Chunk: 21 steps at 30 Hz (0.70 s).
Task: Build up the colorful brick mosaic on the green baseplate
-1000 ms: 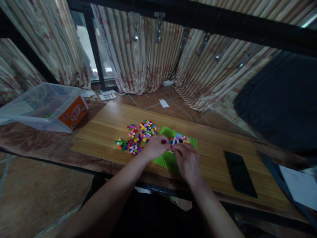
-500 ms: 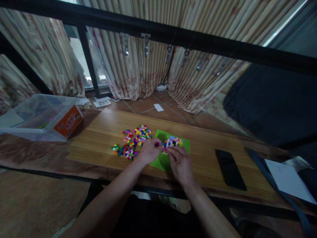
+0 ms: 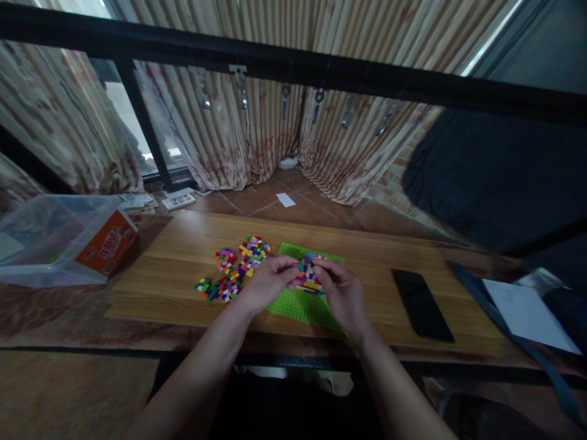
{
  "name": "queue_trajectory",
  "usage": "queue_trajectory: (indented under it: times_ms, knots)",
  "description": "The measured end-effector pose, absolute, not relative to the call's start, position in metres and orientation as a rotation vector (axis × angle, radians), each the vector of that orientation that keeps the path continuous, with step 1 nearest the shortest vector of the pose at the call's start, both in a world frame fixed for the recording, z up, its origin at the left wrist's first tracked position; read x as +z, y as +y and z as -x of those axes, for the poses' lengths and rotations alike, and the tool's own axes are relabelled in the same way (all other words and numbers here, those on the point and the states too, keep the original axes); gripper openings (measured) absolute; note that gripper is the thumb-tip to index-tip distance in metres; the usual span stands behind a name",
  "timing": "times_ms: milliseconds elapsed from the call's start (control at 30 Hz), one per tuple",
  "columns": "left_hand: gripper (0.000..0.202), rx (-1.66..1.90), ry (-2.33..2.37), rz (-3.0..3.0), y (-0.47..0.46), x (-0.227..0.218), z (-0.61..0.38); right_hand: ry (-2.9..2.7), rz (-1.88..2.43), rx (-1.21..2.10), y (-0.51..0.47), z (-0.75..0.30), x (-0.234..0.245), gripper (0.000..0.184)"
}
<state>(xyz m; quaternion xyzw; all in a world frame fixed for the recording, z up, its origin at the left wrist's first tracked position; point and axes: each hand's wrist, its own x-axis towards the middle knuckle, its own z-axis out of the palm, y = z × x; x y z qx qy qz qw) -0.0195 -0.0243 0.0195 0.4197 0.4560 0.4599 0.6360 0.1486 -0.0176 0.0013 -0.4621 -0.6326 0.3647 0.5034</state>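
Note:
A green studded baseplate (image 3: pixel 305 308) lies on the wooden board, carrying a patch of multicoloured toy bricks (image 3: pixel 312 287) near its middle. Over the left side of that patch is my left hand (image 3: pixel 269 281), its thumb and fingers pinched on small toy bricks, pink and green (image 3: pixel 299 267). My right hand (image 3: pixel 343 294) is closed in a pinch at the patch's right side. Something dark shows by its fingertips, too small to name. The fingers of both hands cover part of the brick patch. Left of the baseplate, loose toy bricks (image 3: pixel 250 253) spread in several small heaps.
A black phone (image 3: pixel 422 304) lies on the board's right part, with a grey strap (image 3: pixel 481 305) and white paper (image 3: pixel 529 315) beyond it. At the left stands a clear plastic bin (image 3: pixel 59 244) with an orange label. A dark rail (image 3: pixel 275 52) crosses above, before curtains (image 3: pixel 220 134).
The view has shifted slightly. My right fingertips have moved away from me and rightward over the baseplate, uncovering yellow, red and blue bricks on the near side. My left hand stays pinched.

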Motion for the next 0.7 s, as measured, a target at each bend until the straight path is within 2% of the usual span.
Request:
queue_trajectory:
  times_ms: [267, 700]
  knots:
    - [0.031, 1.087, 1.01, -0.982, -0.025, 0.02, 0.011, -1.235, 1.025, 1.284, -0.02, -0.141, 0.005, 0.018]
    - [0.034, 1.13, 0.954, -0.961, -0.023, 0.012, 0.007, -1.159, 1.044, 1.307, -0.019, -0.142, 0.003, 0.02]
